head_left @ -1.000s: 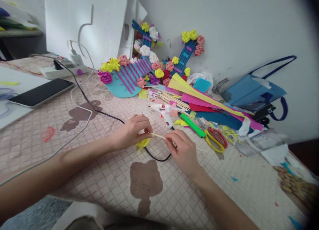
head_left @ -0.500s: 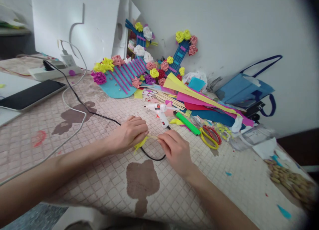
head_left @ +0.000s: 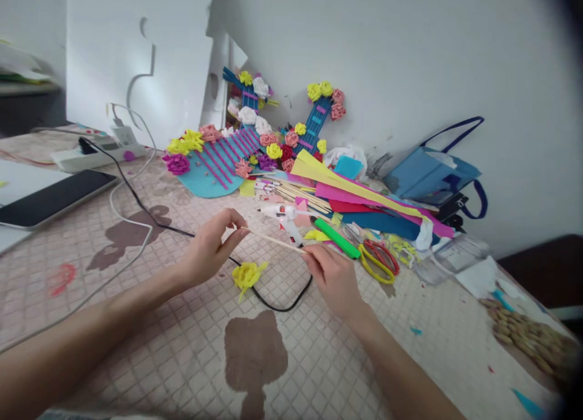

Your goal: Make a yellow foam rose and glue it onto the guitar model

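Between my two hands a thin wooden stick (head_left: 276, 240) is stretched above the table. My left hand (head_left: 214, 244) pinches its left end between thumb and fingers. The right end sits in the closed fingers of my right hand (head_left: 334, 280). Just below the stick a yellow paper flower (head_left: 247, 277) lies on the table by a black cord (head_left: 285, 309). A white glue gun (head_left: 285, 216) rests behind the stick, near my right hand.
Behind lie a green craft knife (head_left: 337, 238), scissors (head_left: 378, 262), several sticks (head_left: 303, 195) and coloured paper sheets (head_left: 364, 192). Paper-flower guitars (head_left: 218, 165) stand at the back. A tablet (head_left: 54, 195) and a power strip (head_left: 91, 156) are on the left, a blue bag (head_left: 432, 171) on the right.
The yellow flower has come off the stick and now lies on the table. My left hand has moved left and up to the stick's end. The view has tilted up slightly.
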`<state>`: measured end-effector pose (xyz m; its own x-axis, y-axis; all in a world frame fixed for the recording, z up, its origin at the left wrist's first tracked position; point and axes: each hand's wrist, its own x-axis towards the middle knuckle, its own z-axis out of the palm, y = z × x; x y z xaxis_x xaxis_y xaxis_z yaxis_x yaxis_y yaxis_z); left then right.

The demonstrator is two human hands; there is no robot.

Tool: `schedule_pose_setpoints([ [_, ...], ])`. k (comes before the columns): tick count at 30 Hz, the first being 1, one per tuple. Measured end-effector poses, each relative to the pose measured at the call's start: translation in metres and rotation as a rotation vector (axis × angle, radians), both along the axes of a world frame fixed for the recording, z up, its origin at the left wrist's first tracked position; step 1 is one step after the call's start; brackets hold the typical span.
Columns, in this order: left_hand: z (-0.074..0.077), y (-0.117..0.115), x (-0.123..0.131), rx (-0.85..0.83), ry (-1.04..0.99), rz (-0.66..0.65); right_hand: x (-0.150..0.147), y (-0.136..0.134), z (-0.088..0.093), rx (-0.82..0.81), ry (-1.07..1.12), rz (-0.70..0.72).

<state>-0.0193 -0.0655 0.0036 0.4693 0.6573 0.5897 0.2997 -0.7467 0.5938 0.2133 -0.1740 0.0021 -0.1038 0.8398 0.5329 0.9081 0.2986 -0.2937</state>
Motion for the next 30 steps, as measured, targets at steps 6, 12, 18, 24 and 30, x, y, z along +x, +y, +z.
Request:
schedule_pose_setpoints([
  [6, -0.003, 0.008, -0.003, -0.152, -0.112, 0.049, 0.008, 0.006, -0.004, -0.008, 0.002, 0.065],
  [12, -0.006, 0.009, -0.004, -0.206, -0.134, -0.035, 0.004, 0.004, 0.003, -0.005, 0.117, 0.091],
  [18, 0.0, 0.014, -0.008, -0.184, -0.081, -0.013, 0.011, 0.0, 0.008, 0.039, 0.532, 0.025],
  [24, 0.001, 0.005, -0.003, -0.158, 0.044, -0.057, 0.012, 0.004, 0.008, -0.028, 0.958, 0.113],
  [30, -0.001, -0.015, 0.006, -0.077, 0.102, -0.28, -0.018, -0.002, -0.001, -0.353, 1.236, 0.424],
])
